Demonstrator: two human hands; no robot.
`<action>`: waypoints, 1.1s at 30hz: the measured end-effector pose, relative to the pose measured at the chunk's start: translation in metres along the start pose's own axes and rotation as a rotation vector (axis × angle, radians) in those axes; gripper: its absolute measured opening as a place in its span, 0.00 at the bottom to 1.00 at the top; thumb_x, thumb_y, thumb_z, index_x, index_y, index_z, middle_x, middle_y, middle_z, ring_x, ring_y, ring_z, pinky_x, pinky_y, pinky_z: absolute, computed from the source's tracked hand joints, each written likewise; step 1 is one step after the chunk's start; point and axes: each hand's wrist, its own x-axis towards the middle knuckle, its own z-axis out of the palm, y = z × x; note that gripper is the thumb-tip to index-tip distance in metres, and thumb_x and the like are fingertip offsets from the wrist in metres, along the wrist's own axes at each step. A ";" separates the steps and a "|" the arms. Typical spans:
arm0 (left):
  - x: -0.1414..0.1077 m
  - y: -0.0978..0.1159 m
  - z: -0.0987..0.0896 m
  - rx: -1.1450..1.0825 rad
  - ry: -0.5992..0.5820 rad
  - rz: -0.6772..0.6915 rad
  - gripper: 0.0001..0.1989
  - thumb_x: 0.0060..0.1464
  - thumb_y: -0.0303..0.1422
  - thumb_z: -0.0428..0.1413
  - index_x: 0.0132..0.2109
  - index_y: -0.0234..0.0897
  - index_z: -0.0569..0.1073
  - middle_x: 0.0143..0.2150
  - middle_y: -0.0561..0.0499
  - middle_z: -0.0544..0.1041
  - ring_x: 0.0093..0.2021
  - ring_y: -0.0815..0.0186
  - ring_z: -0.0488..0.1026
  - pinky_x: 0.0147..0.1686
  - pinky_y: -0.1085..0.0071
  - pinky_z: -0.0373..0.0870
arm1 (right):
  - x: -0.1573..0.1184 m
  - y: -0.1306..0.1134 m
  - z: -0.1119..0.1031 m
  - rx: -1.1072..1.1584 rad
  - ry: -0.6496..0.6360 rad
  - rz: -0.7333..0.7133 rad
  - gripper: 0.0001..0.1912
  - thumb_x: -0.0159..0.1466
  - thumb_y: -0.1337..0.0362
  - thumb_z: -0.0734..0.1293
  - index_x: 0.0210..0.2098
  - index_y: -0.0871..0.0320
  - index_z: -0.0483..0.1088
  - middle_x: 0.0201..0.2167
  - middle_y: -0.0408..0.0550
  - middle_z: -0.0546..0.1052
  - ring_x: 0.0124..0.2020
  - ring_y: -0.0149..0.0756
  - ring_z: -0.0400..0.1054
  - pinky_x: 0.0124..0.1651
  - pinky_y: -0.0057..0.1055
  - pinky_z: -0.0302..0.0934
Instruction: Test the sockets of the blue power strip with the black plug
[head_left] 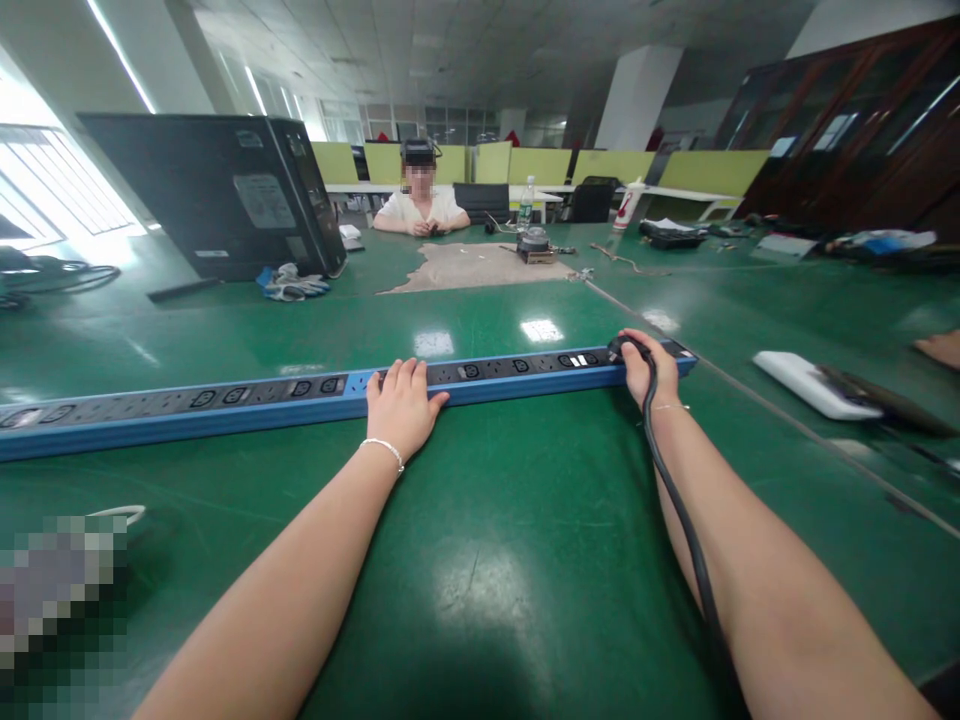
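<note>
A long blue power strip (517, 388) with black sockets lies across the green table (487, 500), running from the left edge to right of centre. My left hand (401, 400) rests over its middle, fingers spread across the top and thumb out to the right. Near the strip's right end, my right hand (646, 368) is closed around a black plug, which sits at the strip's top face; how deep it is in a socket cannot be seen. From the plug a black cable (679, 500) runs down along my right forearm to the bottom edge.
A black computer case (217, 195) stands at the back left, with gloves (292, 283) before it. Cardboard (472, 268) lies at the back, where a person (421, 205) sits. A white device (814, 385) is at the right; another person's hand (941, 348) shows at the edge.
</note>
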 end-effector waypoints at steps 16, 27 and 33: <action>0.000 -0.001 0.000 -0.010 0.006 0.015 0.28 0.60 0.46 0.41 0.61 0.33 0.61 0.63 0.39 0.63 0.64 0.52 0.56 0.61 0.50 0.48 | -0.007 -0.026 -0.012 -0.149 -0.136 0.001 0.19 0.60 0.57 0.58 0.46 0.56 0.72 0.44 0.54 0.77 0.46 0.47 0.70 0.53 0.49 0.60; 0.000 0.000 -0.002 0.008 0.004 0.016 0.28 0.60 0.46 0.41 0.61 0.32 0.61 0.62 0.39 0.64 0.63 0.52 0.57 0.60 0.51 0.48 | -0.011 -0.020 -0.013 -0.152 -0.095 -0.017 0.19 0.61 0.56 0.59 0.46 0.55 0.72 0.44 0.52 0.77 0.46 0.47 0.70 0.53 0.49 0.59; 0.000 -0.001 0.001 0.007 0.019 0.012 0.28 0.60 0.46 0.41 0.61 0.33 0.61 0.62 0.39 0.64 0.63 0.52 0.57 0.60 0.52 0.48 | -0.005 -0.020 -0.005 -0.069 0.058 -0.035 0.15 0.61 0.55 0.60 0.42 0.54 0.72 0.42 0.50 0.78 0.50 0.47 0.68 0.58 0.51 0.53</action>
